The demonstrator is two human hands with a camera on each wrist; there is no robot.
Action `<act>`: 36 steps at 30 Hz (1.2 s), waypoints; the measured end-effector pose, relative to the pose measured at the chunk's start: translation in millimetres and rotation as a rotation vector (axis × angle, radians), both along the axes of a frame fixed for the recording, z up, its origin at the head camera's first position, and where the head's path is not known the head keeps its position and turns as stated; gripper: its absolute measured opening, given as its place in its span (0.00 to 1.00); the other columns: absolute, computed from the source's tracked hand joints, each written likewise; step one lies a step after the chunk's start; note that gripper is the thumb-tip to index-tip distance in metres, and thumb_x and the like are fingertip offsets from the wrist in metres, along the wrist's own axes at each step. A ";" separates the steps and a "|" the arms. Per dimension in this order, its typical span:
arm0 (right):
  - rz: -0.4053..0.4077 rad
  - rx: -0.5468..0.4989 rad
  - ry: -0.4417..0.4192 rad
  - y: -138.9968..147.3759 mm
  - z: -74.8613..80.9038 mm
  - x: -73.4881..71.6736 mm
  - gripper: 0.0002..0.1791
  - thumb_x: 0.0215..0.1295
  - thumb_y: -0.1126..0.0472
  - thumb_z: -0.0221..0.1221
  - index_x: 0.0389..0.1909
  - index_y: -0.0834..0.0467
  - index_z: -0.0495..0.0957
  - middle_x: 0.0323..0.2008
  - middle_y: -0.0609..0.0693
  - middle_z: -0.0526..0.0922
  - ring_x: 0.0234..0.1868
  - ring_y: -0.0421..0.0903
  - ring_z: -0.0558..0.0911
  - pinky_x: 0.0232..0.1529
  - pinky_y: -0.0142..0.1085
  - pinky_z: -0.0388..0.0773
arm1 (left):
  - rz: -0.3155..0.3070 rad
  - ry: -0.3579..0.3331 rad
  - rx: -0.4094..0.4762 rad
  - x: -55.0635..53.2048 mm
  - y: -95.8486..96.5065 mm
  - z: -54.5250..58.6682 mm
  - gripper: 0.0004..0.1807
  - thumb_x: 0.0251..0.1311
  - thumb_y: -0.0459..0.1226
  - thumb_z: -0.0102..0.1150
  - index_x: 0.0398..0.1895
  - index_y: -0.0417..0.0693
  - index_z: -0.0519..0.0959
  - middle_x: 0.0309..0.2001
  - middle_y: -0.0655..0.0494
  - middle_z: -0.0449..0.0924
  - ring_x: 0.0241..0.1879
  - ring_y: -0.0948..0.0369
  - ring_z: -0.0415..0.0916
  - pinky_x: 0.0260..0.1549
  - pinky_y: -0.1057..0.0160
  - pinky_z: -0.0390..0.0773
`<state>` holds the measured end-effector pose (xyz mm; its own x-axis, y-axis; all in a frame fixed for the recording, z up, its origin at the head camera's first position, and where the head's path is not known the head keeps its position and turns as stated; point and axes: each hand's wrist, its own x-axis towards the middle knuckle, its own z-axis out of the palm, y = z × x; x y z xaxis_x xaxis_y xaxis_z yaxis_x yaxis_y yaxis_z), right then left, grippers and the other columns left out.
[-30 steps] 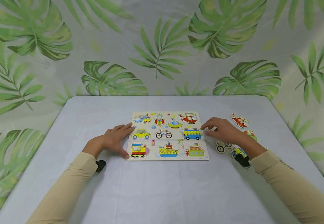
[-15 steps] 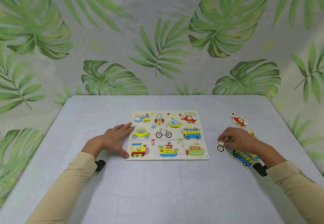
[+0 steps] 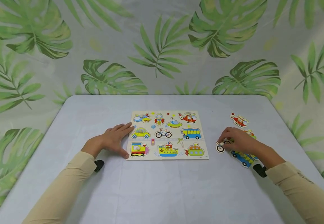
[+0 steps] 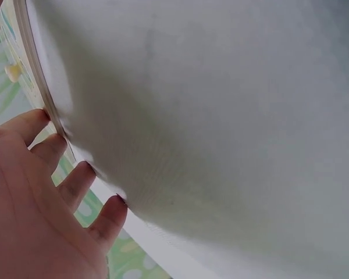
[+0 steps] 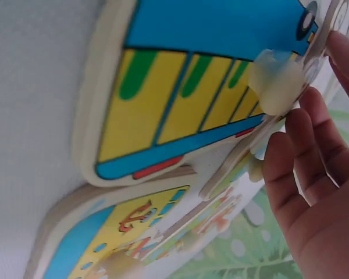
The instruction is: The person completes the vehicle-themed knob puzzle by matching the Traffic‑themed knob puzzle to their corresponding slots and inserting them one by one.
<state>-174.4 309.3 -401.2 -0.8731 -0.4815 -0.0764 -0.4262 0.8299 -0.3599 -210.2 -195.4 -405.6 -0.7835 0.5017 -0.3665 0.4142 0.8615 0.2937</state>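
- The light wooden rectangular board with printed vehicles [image 3: 135, 113] lies on the white-covered table [image 3: 150, 186]. Four flat coloured pieces appear seated in it, because each shows a small knob: the blue-and-yellow plane piece [image 3: 141, 119], the red-and-yellow rocket piece [image 3: 159, 121], the yellow car piece [image 3: 141, 135] and the red-and-yellow train piece [image 3: 136, 153].
- Six places seem left to fill, as I see no knob there: saucer, helicopter, bicycle, bus, ship and submarine. So I judge that less than half is done.
- The right hand [image 3: 238, 140] pinches the pale bicycle piece with black wheels [image 3: 220, 148], to the right of the board; whether this piece is lifted, I cannot tell.
- Near this hand lie the red helicopter piece [image 3: 238, 120] and the blue-and-yellow bus piece [image 3: 242, 159].
- The left hand [image 3: 114, 139] is spread wide, fingertips and thumb at the board's left edge.
- Only the right wrist view shows clearly a blue-and-yellow piece with a red anchor [image 5: 113, 232] beside the bus piece; the bicycle is hardly recognisable there.
- The left wrist view shows the layered side of the board, which the head view hides, but its pictures cannot be read there.
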 end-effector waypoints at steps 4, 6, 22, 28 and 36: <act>-0.031 -0.027 -0.011 1.5 0.5 0.2 0.06 0.61 0.61 0.67 0.39 0.50 0.86 0.43 0.48 0.83 0.41 0.43 0.79 0.39 0.37 0.78 | -0.003 -0.004 0.007 -0.3 0.1 1.2 0.65 0.42 0.60 0.74 0.80 0.49 0.48 0.82 0.47 0.39 0.78 0.39 0.41 0.68 0.28 0.50; -0.047 -0.065 -0.003 2.3 1.3 -0.8 0.07 0.62 0.60 0.66 0.41 0.51 0.85 0.43 0.47 0.83 0.41 0.42 0.79 0.38 0.35 0.78 | -0.002 -0.003 0.003 -0.4 0.3 1.9 0.66 0.42 0.60 0.74 0.80 0.49 0.48 0.82 0.47 0.39 0.78 0.39 0.41 0.68 0.28 0.50; 0.033 -0.225 0.120 -77.3 19.8 -39.0 0.08 0.64 0.59 0.65 0.43 0.54 0.85 0.37 0.48 0.83 0.37 0.42 0.80 0.35 0.34 0.77 | 0.002 0.006 0.007 -1.3 -1.2 -0.4 0.65 0.41 0.61 0.73 0.80 0.50 0.48 0.82 0.48 0.40 0.79 0.39 0.41 0.68 0.28 0.51; 0.079 -0.223 0.108 -109.2 21.2 -49.7 0.09 0.64 0.58 0.65 0.43 0.54 0.85 0.37 0.48 0.83 0.38 0.43 0.80 0.39 0.36 0.76 | 0.002 0.013 0.013 -2.0 -1.7 -2.1 0.65 0.42 0.60 0.73 0.80 0.51 0.48 0.82 0.48 0.41 0.79 0.40 0.41 0.69 0.29 0.52; 0.092 -0.200 0.055 -146.2 19.4 -63.1 0.09 0.65 0.56 0.65 0.43 0.53 0.85 0.36 0.47 0.82 0.36 0.42 0.78 0.38 0.35 0.75 | 0.014 0.006 0.016 -1.3 -1.5 -3.5 0.65 0.41 0.61 0.74 0.80 0.52 0.48 0.82 0.49 0.40 0.79 0.40 0.41 0.69 0.29 0.51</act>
<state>-237.5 163.1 -381.8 -0.8251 -0.5600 0.0748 -0.5201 0.7011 -0.4878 -211.5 -197.0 -409.0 -0.7926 0.4969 -0.3533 0.4044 0.8621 0.3052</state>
